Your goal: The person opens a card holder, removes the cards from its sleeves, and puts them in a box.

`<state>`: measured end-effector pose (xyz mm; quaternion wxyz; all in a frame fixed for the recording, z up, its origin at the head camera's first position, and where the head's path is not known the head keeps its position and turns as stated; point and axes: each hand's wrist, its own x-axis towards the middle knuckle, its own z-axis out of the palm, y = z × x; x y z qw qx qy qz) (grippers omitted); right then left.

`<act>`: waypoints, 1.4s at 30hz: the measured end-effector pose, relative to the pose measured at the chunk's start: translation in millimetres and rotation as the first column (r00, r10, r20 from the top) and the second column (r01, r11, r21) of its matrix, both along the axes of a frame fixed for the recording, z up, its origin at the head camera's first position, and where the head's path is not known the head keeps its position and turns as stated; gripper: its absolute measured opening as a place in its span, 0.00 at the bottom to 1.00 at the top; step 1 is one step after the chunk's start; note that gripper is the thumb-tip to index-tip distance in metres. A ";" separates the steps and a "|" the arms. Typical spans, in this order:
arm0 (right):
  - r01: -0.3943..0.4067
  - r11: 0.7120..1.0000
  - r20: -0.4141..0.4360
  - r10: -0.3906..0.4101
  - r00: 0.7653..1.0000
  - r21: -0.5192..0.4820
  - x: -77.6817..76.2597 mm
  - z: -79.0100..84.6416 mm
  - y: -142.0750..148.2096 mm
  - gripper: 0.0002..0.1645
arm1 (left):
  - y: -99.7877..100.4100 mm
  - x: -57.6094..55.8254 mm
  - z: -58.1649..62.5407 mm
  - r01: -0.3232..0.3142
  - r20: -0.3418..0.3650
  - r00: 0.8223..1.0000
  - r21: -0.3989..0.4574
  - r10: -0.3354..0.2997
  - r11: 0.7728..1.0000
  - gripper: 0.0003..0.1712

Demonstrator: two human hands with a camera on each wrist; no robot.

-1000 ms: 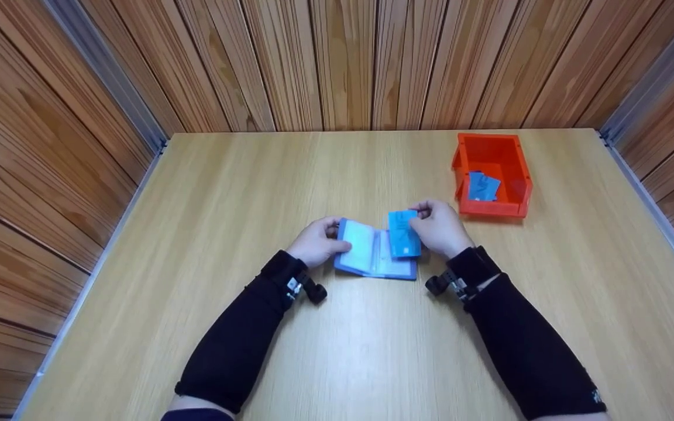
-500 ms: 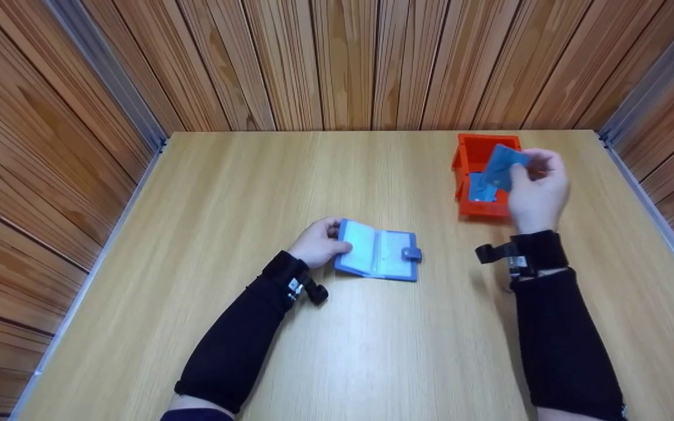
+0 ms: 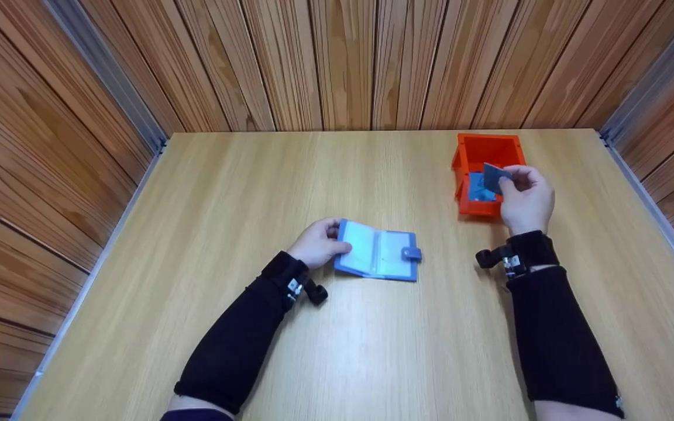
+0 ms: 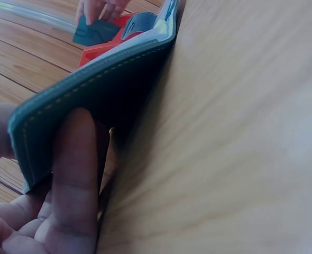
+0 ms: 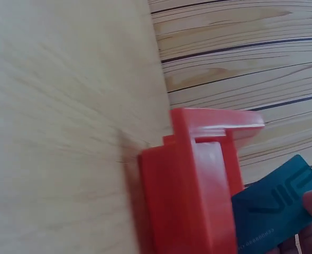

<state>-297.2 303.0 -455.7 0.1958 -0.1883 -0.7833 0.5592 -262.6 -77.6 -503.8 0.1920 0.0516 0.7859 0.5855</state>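
My left hand (image 3: pixel 317 243) pinches the left cover of an open blue card holder (image 3: pixel 394 254), thumb on the clear sleeve and fingers beneath. That cover tilts up from the table in the left wrist view, where its stitched underside (image 4: pixel 87 84) shows. Over the orange-red bin (image 3: pixel 492 209), my right hand (image 3: pixel 529 197) pinches a blue card (image 3: pixel 494 177) between thumb and fingers. Large "VIP" lettering marks this card (image 5: pixel 277 206) in the right wrist view. Further blue cards (image 3: pixel 478 188) lie inside the bin, partly hidden behind the held one.
A snap-tab strap (image 3: pixel 412 254) sticks out at the card holder's right edge. The wooden table (image 3: pixel 290 175) ends at a plank wall (image 3: pixel 343 64) behind the bin. Metal rails run along both sides.
The right hand has carried the blue card from the card holder up and right to the bin, then lowered it slightly. The left hand and card holder have stayed in place.
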 end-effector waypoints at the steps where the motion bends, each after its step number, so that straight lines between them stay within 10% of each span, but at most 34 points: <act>1: -0.009 1.000 0.002 0.009 1.000 0.013 -0.7 -2.1 -1.1 0.11 | 0.0 0.1 0.4 -0.002 0.000 1.000 -0.004 0.002 1.000 0.31; 13: -0.071 0.994 0.075 0.064 0.995 0.087 -1.2 -9.6 -5.8 0.21 | 0.0 -0.3 0.7 -0.007 0.013 1.000 -0.013 0.007 1.000 0.32; 24: -0.037 0.989 0.052 0.029 0.998 0.146 -2.1 -13.0 -7.5 0.05 | 1.1 -0.8 0.6 -0.008 0.025 1.000 -0.011 0.008 1.000 0.32; 42: -0.230 0.953 0.173 0.198 0.965 0.195 2.3 -5.6 -12.5 0.36 | 1.6 0.1 0.4 -0.022 0.030 0.999 -0.024 0.023 0.999 0.31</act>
